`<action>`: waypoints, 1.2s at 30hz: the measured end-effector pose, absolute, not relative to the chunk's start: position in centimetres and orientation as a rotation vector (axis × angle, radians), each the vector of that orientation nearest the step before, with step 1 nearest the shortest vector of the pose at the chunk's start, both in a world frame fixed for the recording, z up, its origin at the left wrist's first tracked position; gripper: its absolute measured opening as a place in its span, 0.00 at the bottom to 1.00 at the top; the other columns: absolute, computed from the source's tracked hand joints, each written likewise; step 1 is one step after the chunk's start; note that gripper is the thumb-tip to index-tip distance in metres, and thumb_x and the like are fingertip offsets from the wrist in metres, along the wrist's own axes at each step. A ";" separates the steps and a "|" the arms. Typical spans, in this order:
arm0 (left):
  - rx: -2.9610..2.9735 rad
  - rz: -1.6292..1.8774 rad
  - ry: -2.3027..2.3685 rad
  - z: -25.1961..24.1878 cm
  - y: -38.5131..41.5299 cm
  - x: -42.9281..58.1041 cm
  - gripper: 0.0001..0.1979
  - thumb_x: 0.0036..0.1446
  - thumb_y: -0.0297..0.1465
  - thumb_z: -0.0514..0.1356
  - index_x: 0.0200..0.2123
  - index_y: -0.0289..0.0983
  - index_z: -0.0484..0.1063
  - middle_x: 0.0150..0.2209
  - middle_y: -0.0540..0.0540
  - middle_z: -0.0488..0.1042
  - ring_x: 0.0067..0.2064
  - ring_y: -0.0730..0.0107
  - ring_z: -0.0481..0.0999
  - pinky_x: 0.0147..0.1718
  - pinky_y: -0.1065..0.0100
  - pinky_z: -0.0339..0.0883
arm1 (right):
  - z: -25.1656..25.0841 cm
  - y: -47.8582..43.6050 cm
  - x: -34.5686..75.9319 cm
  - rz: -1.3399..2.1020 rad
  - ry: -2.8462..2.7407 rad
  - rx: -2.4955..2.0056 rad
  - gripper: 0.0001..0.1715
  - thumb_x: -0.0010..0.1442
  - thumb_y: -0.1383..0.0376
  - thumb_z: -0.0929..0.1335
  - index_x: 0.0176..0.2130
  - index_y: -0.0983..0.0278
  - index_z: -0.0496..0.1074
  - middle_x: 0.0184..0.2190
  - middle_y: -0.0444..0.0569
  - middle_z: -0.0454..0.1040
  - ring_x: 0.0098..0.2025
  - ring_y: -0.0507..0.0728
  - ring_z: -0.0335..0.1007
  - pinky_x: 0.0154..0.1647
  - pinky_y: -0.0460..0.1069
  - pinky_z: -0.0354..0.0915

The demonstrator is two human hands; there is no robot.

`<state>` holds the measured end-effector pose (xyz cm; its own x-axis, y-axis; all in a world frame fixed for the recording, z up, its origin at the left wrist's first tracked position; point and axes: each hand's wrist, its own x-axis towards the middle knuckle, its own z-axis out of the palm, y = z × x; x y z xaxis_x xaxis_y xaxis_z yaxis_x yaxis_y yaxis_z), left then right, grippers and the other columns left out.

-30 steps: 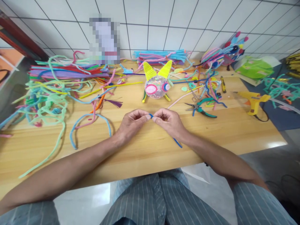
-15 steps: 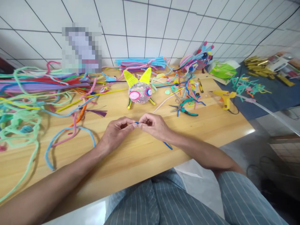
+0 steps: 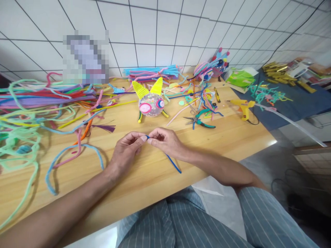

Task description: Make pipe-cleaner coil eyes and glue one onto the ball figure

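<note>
A blue pipe cleaner is pinched at one end between both hands, its free length slanting down toward the table's front edge. My left hand grips the tip between thumb and forefinger. Close beside it, my right hand pinches the same piece, hiding part of it. Beyond the hands stands a clear round figure with yellow pipe-cleaner ears, pink and blue disc eyes and small legs. Green-handled pliers lie with jaws apart to the right of it.
Loose pipe cleaners heap over the left side of the wooden table. A pink-and-blue bundle lies along the tiled wall. At the right edge sit a yellow glue gun, a craft knife and a green packet.
More of the blue pipe cleaner now shows below my right hand, swung a little leftward. Both hands still pinch it together. The whole view has shifted slightly.
</note>
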<state>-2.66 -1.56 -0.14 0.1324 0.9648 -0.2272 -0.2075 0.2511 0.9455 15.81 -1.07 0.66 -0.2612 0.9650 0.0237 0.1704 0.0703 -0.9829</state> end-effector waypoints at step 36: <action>1.586 0.827 1.052 0.5 -0.1 -4.0 0.12 0.63 0.40 0.61 0.36 0.37 0.73 0.30 0.51 0.72 0.31 0.71 0.66 0.33 0.68 0.60 | 1.0 -0.1 17.0 1.284 -1.644 -1.247 0.11 0.54 0.58 0.71 0.29 0.64 0.75 0.22 0.39 0.68 0.25 0.49 0.58 0.27 0.46 0.54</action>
